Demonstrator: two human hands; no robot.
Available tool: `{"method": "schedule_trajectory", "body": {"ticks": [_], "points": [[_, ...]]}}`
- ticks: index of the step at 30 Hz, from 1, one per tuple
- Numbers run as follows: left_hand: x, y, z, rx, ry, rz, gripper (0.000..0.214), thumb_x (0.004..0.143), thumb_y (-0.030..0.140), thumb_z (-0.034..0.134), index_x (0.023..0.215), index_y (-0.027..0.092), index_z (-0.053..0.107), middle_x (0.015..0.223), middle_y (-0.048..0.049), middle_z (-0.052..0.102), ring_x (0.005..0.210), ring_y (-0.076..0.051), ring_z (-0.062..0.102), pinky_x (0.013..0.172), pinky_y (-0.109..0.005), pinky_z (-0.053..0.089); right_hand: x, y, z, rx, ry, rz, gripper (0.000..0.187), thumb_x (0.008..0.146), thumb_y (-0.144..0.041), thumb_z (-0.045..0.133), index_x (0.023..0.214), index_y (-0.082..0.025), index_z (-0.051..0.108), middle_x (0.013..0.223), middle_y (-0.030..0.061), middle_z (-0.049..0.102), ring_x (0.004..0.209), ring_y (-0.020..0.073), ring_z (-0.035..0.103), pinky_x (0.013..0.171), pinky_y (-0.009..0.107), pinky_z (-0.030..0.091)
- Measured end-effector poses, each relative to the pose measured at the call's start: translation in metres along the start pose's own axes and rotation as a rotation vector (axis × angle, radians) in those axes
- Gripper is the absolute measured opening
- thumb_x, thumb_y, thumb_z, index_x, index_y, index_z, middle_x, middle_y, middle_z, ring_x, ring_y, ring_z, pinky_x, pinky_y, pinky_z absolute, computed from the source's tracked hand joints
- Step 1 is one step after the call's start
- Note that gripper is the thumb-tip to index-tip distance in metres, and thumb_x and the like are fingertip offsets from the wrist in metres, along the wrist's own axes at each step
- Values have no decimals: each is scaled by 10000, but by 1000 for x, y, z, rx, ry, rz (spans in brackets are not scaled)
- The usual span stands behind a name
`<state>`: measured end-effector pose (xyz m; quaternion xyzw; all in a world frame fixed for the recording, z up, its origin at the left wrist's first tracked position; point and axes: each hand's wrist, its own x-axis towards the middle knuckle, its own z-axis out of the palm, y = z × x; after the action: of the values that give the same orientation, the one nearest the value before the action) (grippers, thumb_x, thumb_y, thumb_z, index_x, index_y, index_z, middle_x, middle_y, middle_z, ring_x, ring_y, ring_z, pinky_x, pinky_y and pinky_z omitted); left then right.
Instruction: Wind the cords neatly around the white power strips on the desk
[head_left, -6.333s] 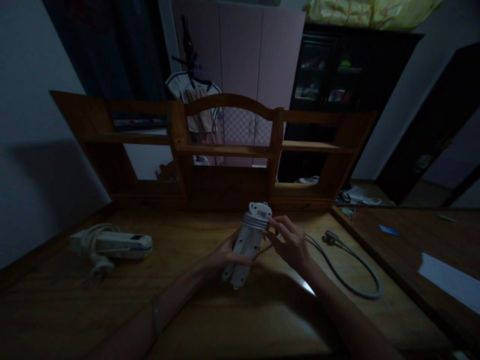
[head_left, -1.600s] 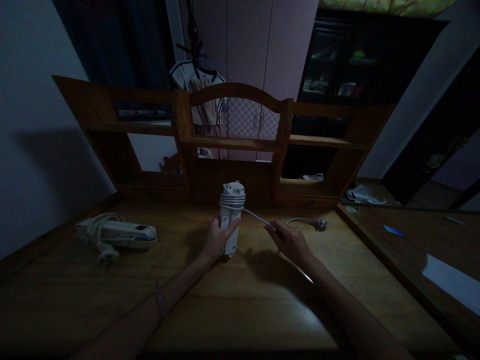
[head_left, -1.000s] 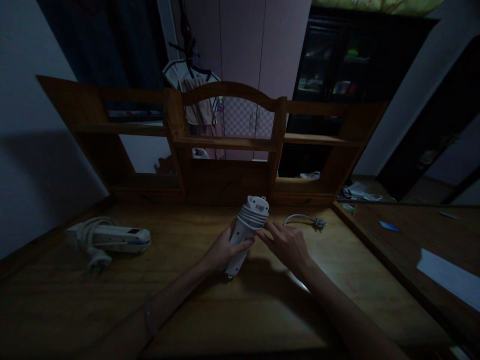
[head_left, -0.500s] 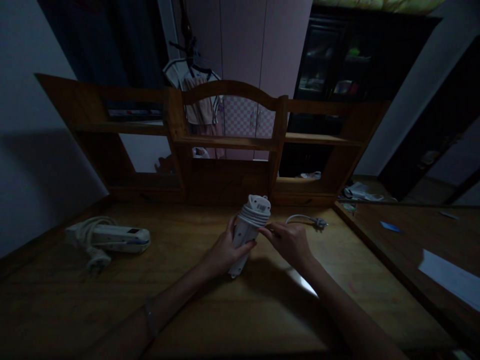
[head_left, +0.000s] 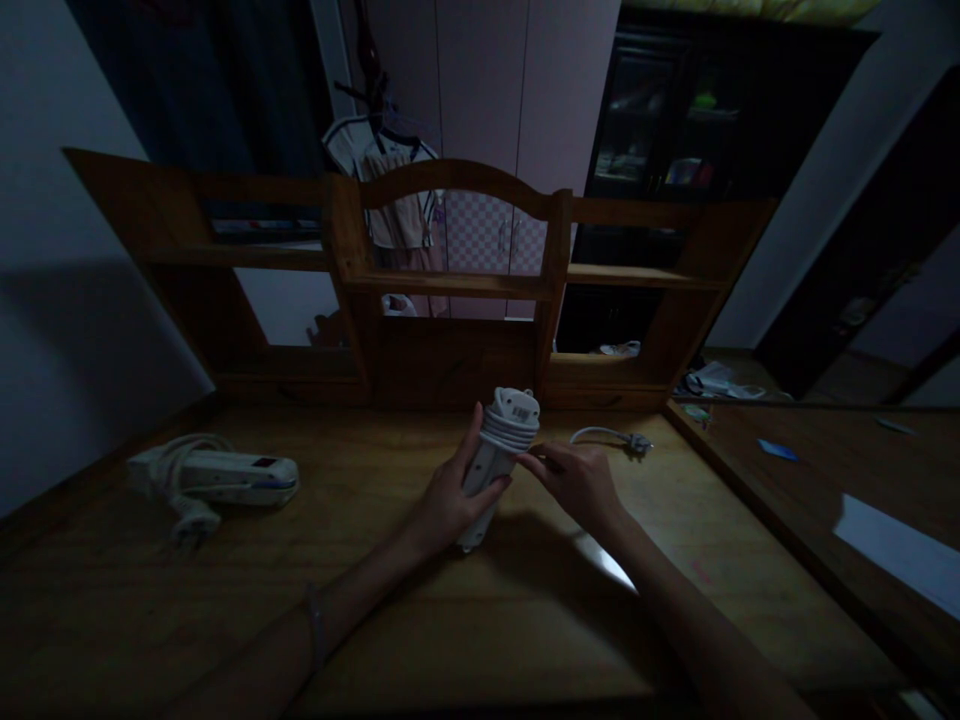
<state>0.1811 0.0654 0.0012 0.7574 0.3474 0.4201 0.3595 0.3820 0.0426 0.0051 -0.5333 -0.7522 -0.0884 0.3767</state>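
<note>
A white power strip (head_left: 484,470) stands tilted above the desk, its back with screw holes and a label facing me. Several turns of its white power cord (head_left: 508,430) are wrapped round the upper end. My left hand (head_left: 450,500) grips the strip's body from the left, thumb across the front and index finger stretched up beside the coils. Just right of the coils, my right hand (head_left: 577,480) pinches the cord. From behind that hand the cord's free end runs out to a plug (head_left: 640,444) lying on the desk.
A second power strip (head_left: 240,477) with its cord wound round it lies on the left of the wooden desk (head_left: 360,630). A wooden shelf rack (head_left: 450,285) stands along the back edge. To the right, a lower surface holds a white paper (head_left: 900,550) and a blue card (head_left: 778,450).
My left index finger has lifted and straightened along the coils. The right hand keeps its pinch on the cord, and the strip has hardly moved.
</note>
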Motion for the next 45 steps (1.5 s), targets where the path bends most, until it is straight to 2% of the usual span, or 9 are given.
{"method": "schedule_trajectory", "body": {"ticks": [5,9,18,23,27,33,36,38,45], "points": [[0,7,0,-51,26,-8,855,814,357,623,1495,279,113,1382,-57,505,1188,-211,538,973,-304,424,1,-2,-5,-14,-1,13,378,888,-527,564,808,-183,699,678,29,673,548,120,576,554,229,323],[0,6,0,-41,14,-13,881,808,334,627,1498,265,84,1366,-73,518,1183,-223,539,977,-326,422,1,-4,-9,12,-24,40,369,883,-520,569,802,-183,696,629,21,644,526,122,550,548,234,314],[-2,1,-2,-39,-83,37,990,839,310,593,1469,249,-167,1411,-128,457,1197,-229,531,1011,-392,394,5,-13,-9,246,-115,206,425,863,-521,583,662,-159,677,520,2,573,472,115,504,469,223,280],[-1,-5,-5,17,-122,78,903,848,332,579,1492,281,-52,1474,-106,373,1273,-241,455,1042,-398,361,9,-15,-8,322,-125,245,491,840,-556,587,577,-144,630,463,-17,502,447,106,453,437,223,248],[1,-3,-5,-36,-92,61,906,836,295,587,1492,288,-38,1453,-83,409,1221,-224,501,1020,-371,384,9,-15,-3,285,-99,270,508,840,-567,582,554,-149,621,459,-16,504,436,107,460,431,225,238],[3,0,-5,-258,-28,-53,891,820,317,609,1495,296,28,1424,-86,447,1144,-211,565,965,-349,443,3,-5,5,-9,24,97,424,882,-538,554,708,-175,686,537,13,590,483,126,523,502,241,294],[4,-7,-5,-437,-66,-206,935,832,399,600,1485,318,-65,1241,-112,590,822,-183,674,744,-349,549,2,3,5,-67,11,11,308,926,-440,535,826,-196,693,676,19,666,558,125,575,553,232,323],[5,-11,-5,-518,-85,-281,970,834,423,597,1472,316,-126,1111,-111,640,665,-163,665,604,-327,559,1,6,5,-88,-17,-2,252,941,-390,526,875,-206,685,745,15,689,590,121,597,559,226,323],[9,-7,-10,-467,-58,-248,979,809,415,629,1476,347,-84,1179,-108,612,650,-141,660,567,-282,552,2,10,-2,-190,-30,-38,219,950,-365,524,915,-215,678,821,23,707,664,135,636,563,227,314]]}}
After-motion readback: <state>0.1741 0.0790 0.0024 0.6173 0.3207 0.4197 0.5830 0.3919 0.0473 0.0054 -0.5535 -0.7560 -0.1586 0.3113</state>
